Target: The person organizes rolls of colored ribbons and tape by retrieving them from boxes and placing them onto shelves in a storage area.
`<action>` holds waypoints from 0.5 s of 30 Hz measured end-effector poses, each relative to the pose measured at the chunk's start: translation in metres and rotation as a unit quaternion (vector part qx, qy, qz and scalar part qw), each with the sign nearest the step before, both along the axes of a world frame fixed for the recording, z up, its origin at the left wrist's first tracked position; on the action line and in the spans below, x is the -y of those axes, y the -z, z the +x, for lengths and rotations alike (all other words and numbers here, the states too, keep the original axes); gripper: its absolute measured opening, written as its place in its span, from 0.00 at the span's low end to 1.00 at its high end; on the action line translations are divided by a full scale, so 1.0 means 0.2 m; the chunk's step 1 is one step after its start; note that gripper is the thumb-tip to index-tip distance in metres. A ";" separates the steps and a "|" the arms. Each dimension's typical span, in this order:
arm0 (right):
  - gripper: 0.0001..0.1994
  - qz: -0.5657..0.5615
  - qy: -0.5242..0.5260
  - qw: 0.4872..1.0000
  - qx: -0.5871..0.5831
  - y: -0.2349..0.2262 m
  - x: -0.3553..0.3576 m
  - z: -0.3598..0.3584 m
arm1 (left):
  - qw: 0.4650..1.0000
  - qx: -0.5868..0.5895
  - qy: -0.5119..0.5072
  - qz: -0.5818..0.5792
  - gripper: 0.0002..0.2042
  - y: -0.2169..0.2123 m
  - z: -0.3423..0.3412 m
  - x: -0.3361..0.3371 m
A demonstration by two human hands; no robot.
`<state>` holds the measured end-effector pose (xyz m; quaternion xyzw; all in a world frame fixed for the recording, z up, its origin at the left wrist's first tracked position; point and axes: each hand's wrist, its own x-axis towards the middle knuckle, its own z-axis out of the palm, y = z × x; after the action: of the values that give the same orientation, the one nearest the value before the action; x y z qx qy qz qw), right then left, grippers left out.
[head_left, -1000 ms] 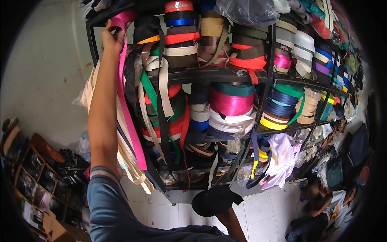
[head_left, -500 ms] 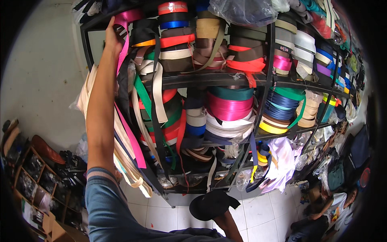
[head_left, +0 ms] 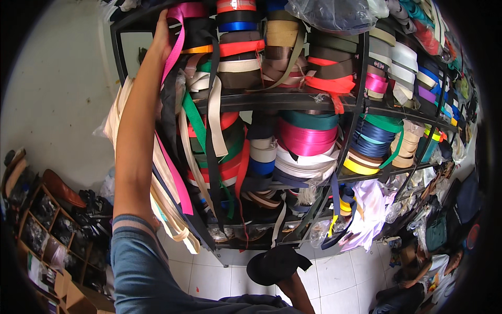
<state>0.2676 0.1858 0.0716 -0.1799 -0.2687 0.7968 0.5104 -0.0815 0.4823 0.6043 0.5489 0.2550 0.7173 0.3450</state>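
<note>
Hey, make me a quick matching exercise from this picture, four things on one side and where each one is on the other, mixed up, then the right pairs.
Things
1. bright pink flat ribbon roll
2. black round strap roll
3. open brown cardboard box
4. glossy magenta ribbon roll

Places
A. lower left corner of the picture
B. under a dark teal ribbon roll and above white ribbon rolls
C. top left of the shelving, at the left hand
D. bottom centre, at the mostly hidden right hand

Right pairs: 1-C, 2-D, 3-A, 4-B
</note>
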 end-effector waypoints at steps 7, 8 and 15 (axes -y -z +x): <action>0.36 -0.002 0.004 1.000 0.015 0.00 0.02 0.00 | 0.991 -0.026 -0.130 -0.019 0.30 -0.05 -0.05 -0.08; 0.36 -0.002 0.004 1.000 0.015 0.00 0.02 -0.01 | 0.988 -0.051 -0.145 -0.021 0.31 -0.06 -0.06 -0.08; 0.37 -0.008 0.004 1.000 0.015 0.01 0.01 -0.01 | 0.972 -0.146 -0.183 -0.008 0.41 -0.04 -0.01 0.00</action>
<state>0.2648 0.1833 0.0687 -0.1976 -0.2692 0.7938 0.5083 -0.0839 0.4830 0.6118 0.5888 0.4047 0.6784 0.1711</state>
